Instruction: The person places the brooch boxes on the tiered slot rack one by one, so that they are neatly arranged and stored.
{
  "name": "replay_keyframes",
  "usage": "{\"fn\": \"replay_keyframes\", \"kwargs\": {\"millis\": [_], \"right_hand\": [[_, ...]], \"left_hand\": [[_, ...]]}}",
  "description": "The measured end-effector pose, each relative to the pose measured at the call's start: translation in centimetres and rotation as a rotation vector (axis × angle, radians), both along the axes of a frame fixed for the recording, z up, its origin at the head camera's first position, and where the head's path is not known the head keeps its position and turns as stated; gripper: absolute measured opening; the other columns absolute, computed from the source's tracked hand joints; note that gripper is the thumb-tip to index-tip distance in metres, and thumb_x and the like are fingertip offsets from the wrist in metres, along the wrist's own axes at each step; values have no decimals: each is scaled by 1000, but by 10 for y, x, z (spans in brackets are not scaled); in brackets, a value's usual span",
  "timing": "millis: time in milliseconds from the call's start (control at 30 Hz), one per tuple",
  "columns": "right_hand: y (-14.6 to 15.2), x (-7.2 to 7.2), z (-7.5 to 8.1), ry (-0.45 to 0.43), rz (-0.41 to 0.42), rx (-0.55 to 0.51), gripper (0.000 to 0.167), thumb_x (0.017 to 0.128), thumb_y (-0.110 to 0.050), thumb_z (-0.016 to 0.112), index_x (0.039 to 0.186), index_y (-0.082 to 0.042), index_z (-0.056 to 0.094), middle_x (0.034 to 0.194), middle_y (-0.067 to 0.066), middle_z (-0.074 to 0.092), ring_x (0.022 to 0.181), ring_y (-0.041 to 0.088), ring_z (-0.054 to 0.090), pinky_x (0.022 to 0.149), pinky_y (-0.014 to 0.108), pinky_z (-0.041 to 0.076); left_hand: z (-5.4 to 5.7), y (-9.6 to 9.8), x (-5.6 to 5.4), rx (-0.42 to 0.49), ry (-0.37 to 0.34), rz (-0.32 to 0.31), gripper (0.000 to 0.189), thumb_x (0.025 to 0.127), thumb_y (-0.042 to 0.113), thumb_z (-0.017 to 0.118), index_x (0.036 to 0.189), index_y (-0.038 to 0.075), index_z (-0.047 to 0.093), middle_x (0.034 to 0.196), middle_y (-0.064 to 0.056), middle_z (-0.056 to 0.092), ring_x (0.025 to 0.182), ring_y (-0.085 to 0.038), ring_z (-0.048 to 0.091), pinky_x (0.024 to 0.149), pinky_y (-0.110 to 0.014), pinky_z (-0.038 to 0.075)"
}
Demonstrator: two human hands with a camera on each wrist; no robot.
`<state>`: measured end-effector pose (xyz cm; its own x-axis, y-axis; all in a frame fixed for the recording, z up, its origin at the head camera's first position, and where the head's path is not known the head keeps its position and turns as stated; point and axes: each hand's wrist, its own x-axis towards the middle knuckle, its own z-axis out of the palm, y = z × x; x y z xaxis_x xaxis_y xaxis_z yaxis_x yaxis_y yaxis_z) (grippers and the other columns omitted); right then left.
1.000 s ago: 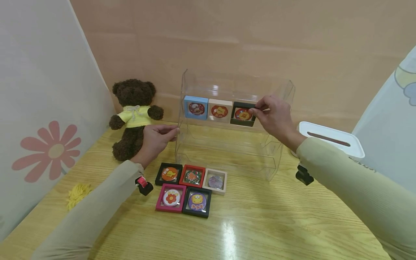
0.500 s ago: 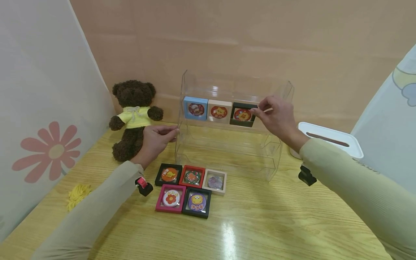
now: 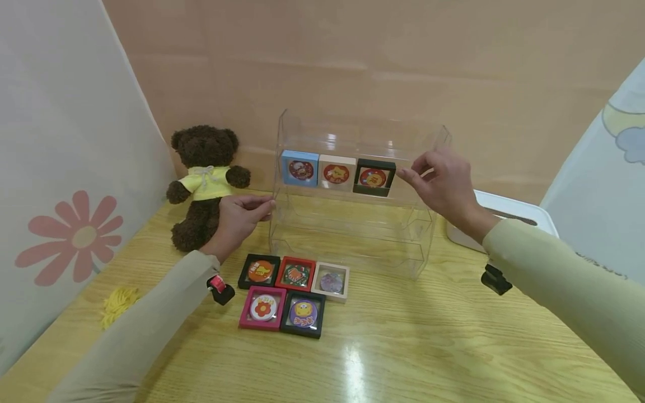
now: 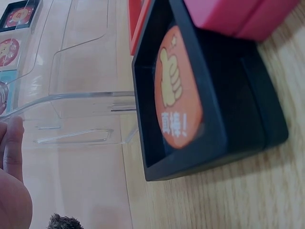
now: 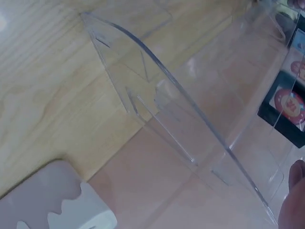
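A clear acrylic display rack [image 3: 347, 224] with stepped tiers stands on the table. On its upper tier a blue-framed badge [image 3: 300, 169], a cream-framed badge [image 3: 336, 173] and a black-framed badge [image 3: 374, 178] stand side by side. My left hand [image 3: 241, 219] pinches the rack's left side edge; in the left wrist view its fingertips [image 4: 13, 138] meet that clear edge. Just right of the black-framed badge is my right hand [image 3: 443, 179], thumb and forefinger apart, holding nothing. In the right wrist view only a small part of that hand [image 5: 294, 195] shows.
Several framed badges lie before the rack, among them a red one [image 3: 298, 273] and a pink one [image 3: 262, 308]. A brown teddy bear [image 3: 204, 184] sits left. Yellow yarn [image 3: 120, 306] lies front left. A white-topped tissue box [image 3: 519, 210] stands right, partly behind my right arm.
My right hand has let go of the black-framed badge and drawn off to the right, leaving it on the upper tier. My left hand stays at the rack's edge.
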<state>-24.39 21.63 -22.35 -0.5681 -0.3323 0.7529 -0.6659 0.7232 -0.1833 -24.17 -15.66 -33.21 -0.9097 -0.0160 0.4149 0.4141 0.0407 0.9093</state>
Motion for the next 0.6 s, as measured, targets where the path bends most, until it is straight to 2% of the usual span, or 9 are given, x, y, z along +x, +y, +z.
{"fn": "replay_keyframes", "kwargs": {"millis": [300, 600], "right_hand": [[-5, 24, -31, 1, 152, -1, 23, 73, -3, 82, 68, -5, 59, 70, 2, 58, 59, 12, 59, 53, 8, 47], [-18, 52, -70, -147, 262, -24, 23, 74, -4, 81, 72, -13, 60, 73, -9, 57, 62, 6, 56, 53, 16, 51]], "left_hand": [[0, 0, 0, -2, 2, 0, 24, 86, 11, 72, 101, -8, 71, 94, -16, 70, 80, -21, 69, 68, -34, 58], [0, 0, 0, -5, 10, -5, 24, 86, 11, 72, 100, -9, 71, 95, -16, 70, 80, -24, 69, 68, -34, 58]]}}
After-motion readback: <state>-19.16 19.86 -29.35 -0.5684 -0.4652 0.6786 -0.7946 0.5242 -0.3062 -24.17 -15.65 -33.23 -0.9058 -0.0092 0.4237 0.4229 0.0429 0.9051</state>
